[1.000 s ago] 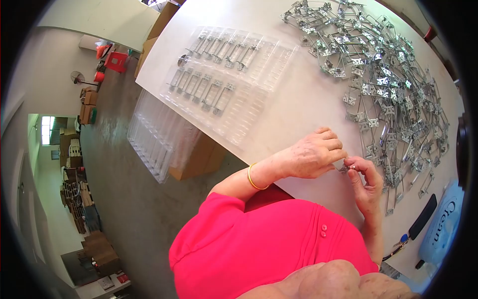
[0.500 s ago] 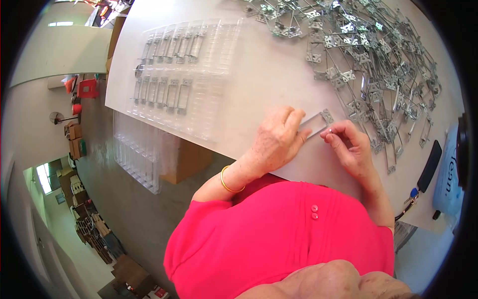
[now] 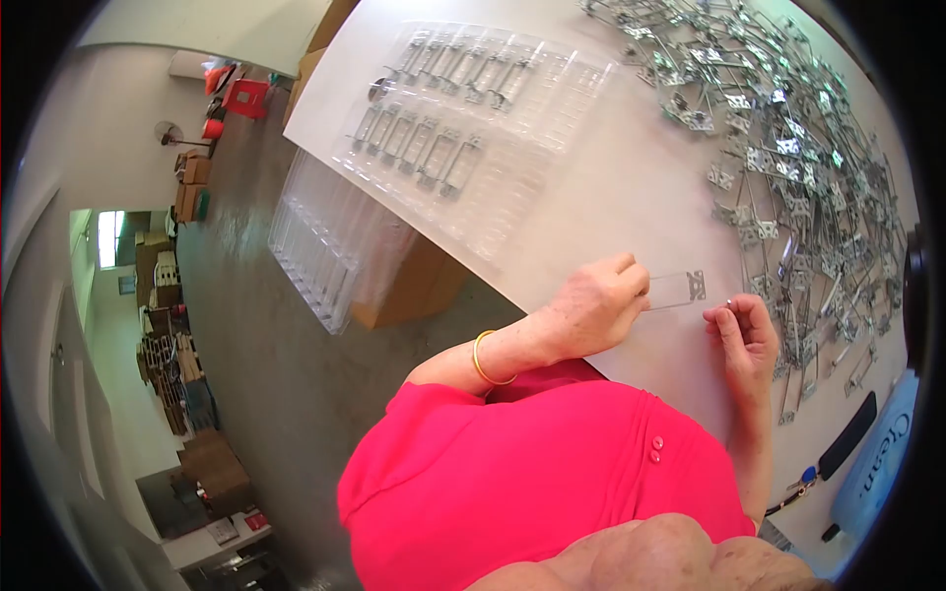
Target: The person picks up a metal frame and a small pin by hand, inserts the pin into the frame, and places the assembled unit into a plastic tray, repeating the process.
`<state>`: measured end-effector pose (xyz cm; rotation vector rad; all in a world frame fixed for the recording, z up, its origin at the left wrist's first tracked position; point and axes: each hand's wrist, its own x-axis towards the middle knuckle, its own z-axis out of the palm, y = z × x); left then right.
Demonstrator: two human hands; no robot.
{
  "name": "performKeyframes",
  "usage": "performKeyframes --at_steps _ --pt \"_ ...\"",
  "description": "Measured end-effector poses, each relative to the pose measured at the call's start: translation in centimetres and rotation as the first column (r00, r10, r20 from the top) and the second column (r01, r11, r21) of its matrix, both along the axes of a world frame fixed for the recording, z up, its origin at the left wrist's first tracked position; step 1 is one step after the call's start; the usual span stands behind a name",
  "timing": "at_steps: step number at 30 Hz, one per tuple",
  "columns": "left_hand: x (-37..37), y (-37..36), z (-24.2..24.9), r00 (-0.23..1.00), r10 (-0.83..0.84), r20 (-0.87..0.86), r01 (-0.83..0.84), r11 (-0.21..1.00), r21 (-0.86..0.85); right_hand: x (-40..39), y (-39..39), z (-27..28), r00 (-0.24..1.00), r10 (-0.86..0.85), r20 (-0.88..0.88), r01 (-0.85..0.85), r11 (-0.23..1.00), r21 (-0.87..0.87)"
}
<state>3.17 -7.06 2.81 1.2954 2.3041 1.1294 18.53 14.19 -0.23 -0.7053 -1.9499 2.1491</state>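
Observation:
My left hand (image 3: pixel 599 307), a gold bangle at its wrist, is closed on one end of a thin metal bracket (image 3: pixel 696 286) with two long rods. The bracket's perforated plate points right, over the white table (image 3: pixel 650 177). Just right of that plate, my right hand (image 3: pixel 746 340) has thumb and fingers pinched together. A tiny shiny bit shows at its fingertips, too small to name. The two hands are apart.
Clear plastic trays (image 3: pixel 503 202) at the upper left hold two rows of brackets. A tangled heap of brackets (image 3: pixel 788 163) covers the right side. More clear trays (image 3: pixel 313 261) and a cardboard box (image 3: pixel 419 286) stand below the table edge. A black strap-like object (image 3: pixel 847 433) lies lower right.
The view has shifted, so table and trays appear further right. The bracket in my left hand now lies more level in the picture. My right hand is still pinched beside it.

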Motion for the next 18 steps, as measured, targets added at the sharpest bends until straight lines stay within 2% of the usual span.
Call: performKeyframes --at_steps 6,9,10,11,13,18 --pt "-3.0 -3.5 2.2 0.959 0.278 -0.049 -0.276 0.960 0.045 -0.2 0.3 -0.1 1.000 0.013 -0.016 -0.013 1.000 -0.008" --pt "-5.4 -6.1 3.1 0.857 0.490 -0.160 -0.484 0.872 0.079 -0.2 0.3 0.1 1.000 0.017 -0.016 -0.017 1.000 0.006" --pt "-6.4 -7.1 3.5 0.803 0.535 -0.263 -0.527 0.843 0.106 -0.2 0.3 0.1 1.000 0.016 -0.018 -0.016 1.000 0.005" --pt "-7.2 -7.9 3.8 0.759 0.612 -0.223 -0.601 0.790 0.122 -0.2 0.3 0.1 1.000 0.018 -0.020 -0.017 1.000 0.005" --pt "-8.9 -9.7 4.1 0.697 0.679 -0.229 -0.673 0.730 0.118 -0.2 0.4 -0.1 0.999 0.020 -0.025 -0.020 1.000 0.005" --pt "-10.3 -11.7 3.3 0.675 0.688 -0.266 -0.706 0.707 0.037 0.0 0.6 -0.4 0.999 0.048 -0.019 -0.048 0.999 0.012"
